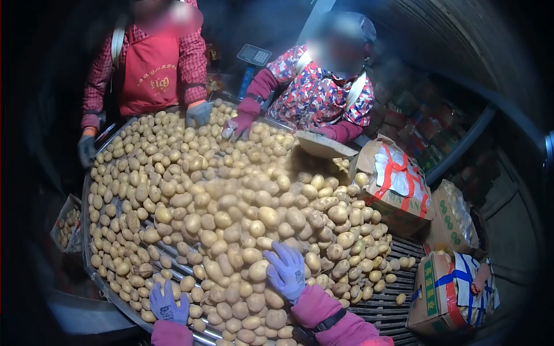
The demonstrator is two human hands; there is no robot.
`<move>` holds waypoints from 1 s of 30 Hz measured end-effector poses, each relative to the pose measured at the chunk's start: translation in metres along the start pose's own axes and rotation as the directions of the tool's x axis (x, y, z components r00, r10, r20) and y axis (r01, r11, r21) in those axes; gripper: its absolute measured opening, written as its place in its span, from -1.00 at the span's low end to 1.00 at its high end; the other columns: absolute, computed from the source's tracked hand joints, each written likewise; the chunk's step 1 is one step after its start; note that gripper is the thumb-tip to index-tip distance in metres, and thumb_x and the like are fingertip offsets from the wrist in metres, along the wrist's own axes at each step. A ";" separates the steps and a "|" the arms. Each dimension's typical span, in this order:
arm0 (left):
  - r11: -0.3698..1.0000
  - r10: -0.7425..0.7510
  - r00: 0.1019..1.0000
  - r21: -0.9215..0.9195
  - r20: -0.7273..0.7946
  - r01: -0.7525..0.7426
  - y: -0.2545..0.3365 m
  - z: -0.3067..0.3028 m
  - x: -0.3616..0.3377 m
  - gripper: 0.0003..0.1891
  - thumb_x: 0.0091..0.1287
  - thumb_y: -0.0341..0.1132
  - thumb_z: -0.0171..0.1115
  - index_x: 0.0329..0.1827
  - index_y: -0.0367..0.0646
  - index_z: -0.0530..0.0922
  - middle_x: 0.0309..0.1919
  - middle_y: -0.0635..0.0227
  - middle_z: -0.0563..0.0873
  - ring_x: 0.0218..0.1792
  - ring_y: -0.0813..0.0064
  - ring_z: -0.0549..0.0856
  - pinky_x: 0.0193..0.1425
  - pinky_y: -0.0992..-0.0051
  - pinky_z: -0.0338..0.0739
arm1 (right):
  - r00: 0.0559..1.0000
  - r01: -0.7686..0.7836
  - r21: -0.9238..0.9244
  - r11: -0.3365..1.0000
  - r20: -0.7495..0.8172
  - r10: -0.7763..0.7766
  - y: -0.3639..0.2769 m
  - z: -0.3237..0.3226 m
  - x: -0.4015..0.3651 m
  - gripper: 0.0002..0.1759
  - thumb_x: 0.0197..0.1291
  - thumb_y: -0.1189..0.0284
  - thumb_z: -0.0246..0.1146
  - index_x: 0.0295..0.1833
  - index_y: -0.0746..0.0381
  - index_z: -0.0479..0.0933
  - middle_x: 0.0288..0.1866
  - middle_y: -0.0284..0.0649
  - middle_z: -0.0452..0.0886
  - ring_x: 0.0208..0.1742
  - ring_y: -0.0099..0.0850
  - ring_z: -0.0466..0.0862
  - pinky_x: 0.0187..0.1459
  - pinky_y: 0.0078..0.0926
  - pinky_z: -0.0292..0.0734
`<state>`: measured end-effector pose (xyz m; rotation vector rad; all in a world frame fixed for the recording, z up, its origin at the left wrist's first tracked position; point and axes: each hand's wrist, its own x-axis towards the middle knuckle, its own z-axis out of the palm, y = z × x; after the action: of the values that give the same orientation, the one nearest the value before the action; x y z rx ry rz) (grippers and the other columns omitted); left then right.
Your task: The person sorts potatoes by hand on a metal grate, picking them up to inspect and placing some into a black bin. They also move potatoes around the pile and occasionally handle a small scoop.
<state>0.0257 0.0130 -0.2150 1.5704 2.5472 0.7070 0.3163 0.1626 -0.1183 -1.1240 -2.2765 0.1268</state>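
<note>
A dark slatted metal table (382,316) bears tan potatoes (268,217), too many to count, across the centre. At lower centre-left, the lavender-gloved left hand (168,304) touches some, fingers spread; right of it, the lavender-gloved right hand (287,273) does likewise. Two co-workers (151,72) stand at the top; three brown cardboard boxes (399,210) sit at right.

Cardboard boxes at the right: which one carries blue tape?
The lowest box: blue tape crosses it; the upper box and middle box show none.

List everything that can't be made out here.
All in the head view:
Undersides of the right hand's fingers: hidden by the hand's back.
Left sleeve: cut off by the bottom edge.
Middle of the slatted table: buried under potatoes.
Readout on the scale: too small.
Contents of the blue-taped box: hidden by its walls and wrapping.
</note>
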 end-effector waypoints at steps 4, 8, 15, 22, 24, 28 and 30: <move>1.000 0.004 1.000 0.009 0.000 -0.004 -0.001 -0.003 0.000 -0.38 0.06 -0.02 0.32 0.20 -0.09 0.51 0.17 -0.07 0.43 0.20 -0.12 0.39 0.23 -0.02 0.31 | 0.994 0.035 -0.025 0.999 -0.102 -0.037 -0.007 0.000 -0.004 -0.57 0.20 0.33 0.21 0.20 0.15 0.53 0.25 -0.06 0.48 0.22 -0.07 0.47 0.23 -0.03 0.28; 1.000 0.011 1.000 -0.007 0.021 -0.011 0.001 -0.007 0.001 -0.38 0.06 -0.01 0.31 0.19 -0.09 0.51 0.17 -0.04 0.43 0.20 -0.11 0.39 0.20 -0.02 0.32 | 1.000 0.019 0.019 1.000 -0.012 -0.019 -0.010 -0.018 -0.008 -0.51 0.19 0.31 0.25 0.25 0.17 0.49 0.23 -0.04 0.48 0.19 -0.04 0.48 0.22 -0.07 0.32; 0.999 -0.049 0.999 0.004 0.022 0.049 0.006 -0.007 0.002 -0.35 0.04 0.06 0.29 0.20 -0.04 0.50 0.18 0.05 0.41 0.23 -0.03 0.38 0.15 -0.04 0.33 | 0.999 0.002 0.036 0.999 -0.034 0.000 0.008 -0.019 -0.053 -0.48 0.16 0.28 0.28 0.22 0.25 0.47 0.20 0.01 0.49 0.22 0.00 0.47 0.22 -0.09 0.34; 0.999 -0.009 1.000 0.052 -0.020 0.010 0.000 0.002 0.002 -0.34 0.04 0.06 0.29 0.22 -0.01 0.48 0.18 0.04 0.43 0.20 -0.02 0.40 0.13 -0.02 0.38 | 0.993 -0.105 -0.043 0.994 -0.060 0.102 -0.001 -0.017 -0.091 -0.39 0.21 0.23 0.22 0.32 0.30 0.36 0.22 0.00 0.49 0.21 -0.01 0.47 0.26 -0.07 0.29; 0.999 -0.005 0.999 0.038 -0.046 0.007 0.000 0.004 0.001 -0.35 0.03 0.02 0.32 0.22 -0.02 0.49 0.17 0.01 0.45 0.20 -0.05 0.40 0.18 -0.01 0.37 | 0.991 -0.129 -0.027 0.991 -0.050 0.127 -0.010 -0.020 -0.094 -0.38 0.22 0.24 0.20 0.34 0.30 0.33 0.20 0.01 0.48 0.20 0.00 0.47 0.27 -0.07 0.29; 0.998 -0.052 0.999 0.027 0.010 0.052 0.005 -0.004 0.002 -0.33 0.03 0.03 0.31 0.25 0.01 0.47 0.17 0.02 0.45 0.20 -0.05 0.40 0.19 -0.01 0.37 | 0.990 -0.128 -0.074 0.989 -0.072 0.123 0.002 -0.010 -0.098 -0.38 0.18 0.21 0.22 0.30 0.29 0.38 0.19 -0.04 0.51 0.18 -0.07 0.50 0.26 -0.08 0.27; 0.997 -0.065 0.997 0.031 0.033 0.064 0.005 -0.005 0.002 -0.32 0.04 0.04 0.31 0.26 0.02 0.46 0.19 0.02 0.45 0.21 -0.06 0.40 0.20 -0.01 0.37 | 0.989 -0.133 -0.075 0.988 -0.067 0.128 0.002 -0.011 -0.097 -0.38 0.18 0.19 0.23 0.30 0.28 0.38 0.19 -0.05 0.51 0.18 -0.08 0.49 0.26 -0.07 0.26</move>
<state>0.0278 0.0151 -0.2082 1.4877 2.5830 0.6337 0.3689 0.0890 -0.1553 -1.3009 -2.1696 0.0522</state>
